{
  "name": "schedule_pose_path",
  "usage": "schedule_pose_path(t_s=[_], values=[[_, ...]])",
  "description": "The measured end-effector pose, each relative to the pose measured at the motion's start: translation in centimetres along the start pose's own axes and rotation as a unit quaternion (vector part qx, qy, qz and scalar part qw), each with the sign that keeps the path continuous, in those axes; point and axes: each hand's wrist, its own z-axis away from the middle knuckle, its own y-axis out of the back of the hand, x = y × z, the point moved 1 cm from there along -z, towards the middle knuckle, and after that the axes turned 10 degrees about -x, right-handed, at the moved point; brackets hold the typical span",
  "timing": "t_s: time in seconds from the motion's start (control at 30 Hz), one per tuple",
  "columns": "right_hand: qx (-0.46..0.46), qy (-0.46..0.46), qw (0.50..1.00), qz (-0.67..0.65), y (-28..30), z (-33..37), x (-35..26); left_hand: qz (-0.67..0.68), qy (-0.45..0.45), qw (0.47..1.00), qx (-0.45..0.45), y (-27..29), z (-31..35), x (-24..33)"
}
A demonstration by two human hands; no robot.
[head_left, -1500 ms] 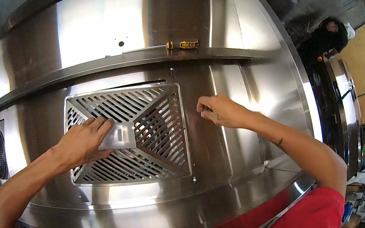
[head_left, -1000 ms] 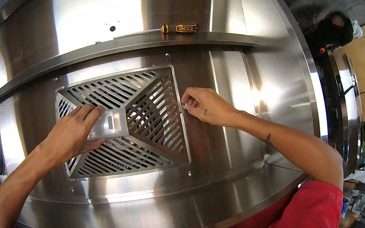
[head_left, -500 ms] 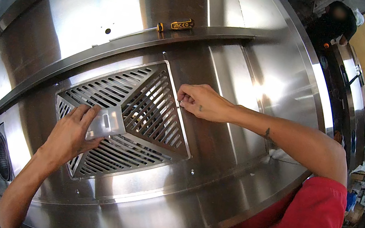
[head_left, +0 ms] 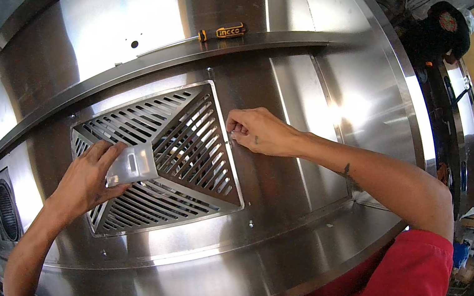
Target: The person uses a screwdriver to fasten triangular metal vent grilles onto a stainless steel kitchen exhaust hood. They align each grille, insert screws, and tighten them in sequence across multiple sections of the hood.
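Head view: slotted grille [head_left: 195,150], lying on steel panel [head_left: 281,187]; left hand [head_left: 91,176] is gripping its centre plate [head_left: 135,165]; right hand [head_left: 259,131], fingertips pinched narrow — contents untellable — is now working closer beside it, bringing both hands to the grille.

We are wearing red short sleeve [head_left: 400,284] at near right, hem [head_left: 427,235] ending by elbow [head_left: 437,204]. We are showing dark tattoo-like marks [head_left: 347,169] on right forearm [head_left: 384,176], right hand [head_left: 259,129].

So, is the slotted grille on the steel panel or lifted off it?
On: the slotted grille lies along the steel panel, no dark gap at its visible rim. Whether it's fastened, cannot tell.
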Motion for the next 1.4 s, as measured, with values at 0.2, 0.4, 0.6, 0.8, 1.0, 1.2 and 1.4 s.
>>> schedule_pose_path(t_s=[0.2,0.4,0.6,0.8,1.0,1.2,1.4], values=[[-0.013,-0.008,1.0,0.003,0.4,-0.2,-0.4,0.005,0.001,1.0,-0.005,0.1,-0.1,0.2],[-0.019,-0.011,1.0,0.001,0.5,-0.3,-0.3,0.004,-0.005,1.0,-0.008,0.1,-0.2,0.2],[0.022,0.039,0.999,-0.019,0.2,-0.4,-0.3,-0.018,0.006,0.999,-0.027,0.5,-0.2,0.6],[0.017,0.049,0.999,-0.011,0.3,-0.2,-0.4,-0.011,0.007,1.0,-0.026,0.5,-0.1,0.7],[-0.011,0.042,0.999,-0.024,0.2,-0.1,-0.7,0.01,0.002,1.0,-0.012,0.1,0.0,0.4],[-0.008,0.052,0.999,-0.005,0.1,0.2,-1.4,0.018,-0.007,1.0,-0.006,0.1,0.0,0.5],[-0.008,0.08,0.995,0.058,-0.6,0.8,-2.1,0.02,-0.019,1.0,0.001,0.1,0.0,0.4]])
